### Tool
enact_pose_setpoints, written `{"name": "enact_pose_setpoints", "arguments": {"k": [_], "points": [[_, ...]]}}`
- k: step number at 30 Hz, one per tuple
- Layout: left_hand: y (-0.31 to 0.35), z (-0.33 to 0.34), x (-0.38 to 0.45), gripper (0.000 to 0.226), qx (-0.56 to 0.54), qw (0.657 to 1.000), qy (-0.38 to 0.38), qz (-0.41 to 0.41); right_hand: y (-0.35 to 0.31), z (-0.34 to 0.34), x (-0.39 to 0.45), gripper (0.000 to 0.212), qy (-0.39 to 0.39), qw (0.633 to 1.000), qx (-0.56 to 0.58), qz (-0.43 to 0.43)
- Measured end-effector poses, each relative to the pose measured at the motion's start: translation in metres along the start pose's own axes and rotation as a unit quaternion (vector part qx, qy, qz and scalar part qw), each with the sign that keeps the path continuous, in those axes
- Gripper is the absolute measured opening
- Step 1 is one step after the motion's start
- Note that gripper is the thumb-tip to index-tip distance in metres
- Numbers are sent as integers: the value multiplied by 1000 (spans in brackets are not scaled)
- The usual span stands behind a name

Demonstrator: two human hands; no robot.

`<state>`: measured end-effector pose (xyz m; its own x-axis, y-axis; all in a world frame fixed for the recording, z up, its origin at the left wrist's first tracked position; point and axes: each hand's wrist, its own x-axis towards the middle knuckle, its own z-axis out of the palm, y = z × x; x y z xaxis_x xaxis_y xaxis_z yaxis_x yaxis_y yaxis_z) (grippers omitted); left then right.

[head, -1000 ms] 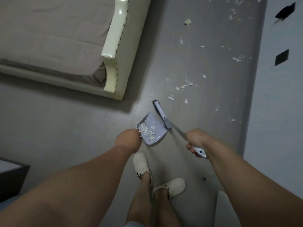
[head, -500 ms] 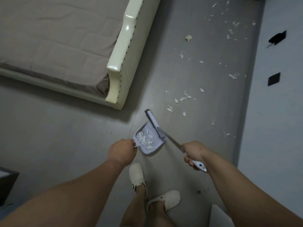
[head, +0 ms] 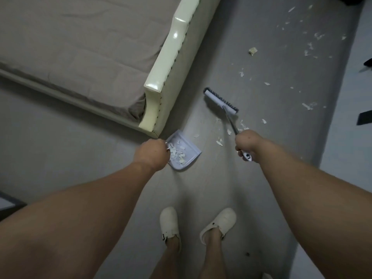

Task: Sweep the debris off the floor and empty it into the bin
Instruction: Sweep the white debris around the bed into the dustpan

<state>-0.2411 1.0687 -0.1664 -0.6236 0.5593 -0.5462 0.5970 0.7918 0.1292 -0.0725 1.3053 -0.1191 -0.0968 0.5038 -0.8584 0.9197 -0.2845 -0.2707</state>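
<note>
My right hand (head: pixel 246 142) is curled tight round the white handle of the brush (head: pixel 221 101), and my left hand (head: pixel 151 154) is closed on the handle end of the dustpan (head: pixel 188 156), though my knuckles hide exactly how the fingers sit there. The brush head, white with dark bristles, is out in front of me on the grey floor (head: pixel 267 178), beyond a few scraps that lie between it and the pan. The dustpan is pale lavender, low by the floor just beside the corner of the bed frame (head: pixel 161 85), and it holds a small heap of white paper-like bits gathered near my left hand. More debris (head: pixel 309 48) is scattered further off toward the wall (head: pixel 350 117), with one larger crumpled piece (head: pixel 252 51) on its own and a few flakes close to the brush shaft. I can read no writing or brand on brush or pan. The bed carries a taupe mattress (head: pixel 80 47). My feet in cream clogs (head: pixel 218 223) stand below.
</note>
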Motion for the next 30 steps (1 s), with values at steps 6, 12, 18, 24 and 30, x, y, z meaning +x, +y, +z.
{"name": "enact_pose_setpoints", "arguments": {"k": [6,12,18,24,30], "points": [[26,5,20,23,18,1000,7,-20,12,20,38,32,-37,994,-75,68],[37,-13,25,20,23,999,-19,-18,29,9,4,18,-92,991,-80,46],[45,-11,20,16,59,998,-38,-4,44,-34,-29,32,-97,995,12,37],[58,8,23,21,69,997,-30,3,38,3,-1,24,-101,990,-96,22],[46,7,12,21,48,998,-33,7,74,3,-31,12,-148,977,82,127]]}}
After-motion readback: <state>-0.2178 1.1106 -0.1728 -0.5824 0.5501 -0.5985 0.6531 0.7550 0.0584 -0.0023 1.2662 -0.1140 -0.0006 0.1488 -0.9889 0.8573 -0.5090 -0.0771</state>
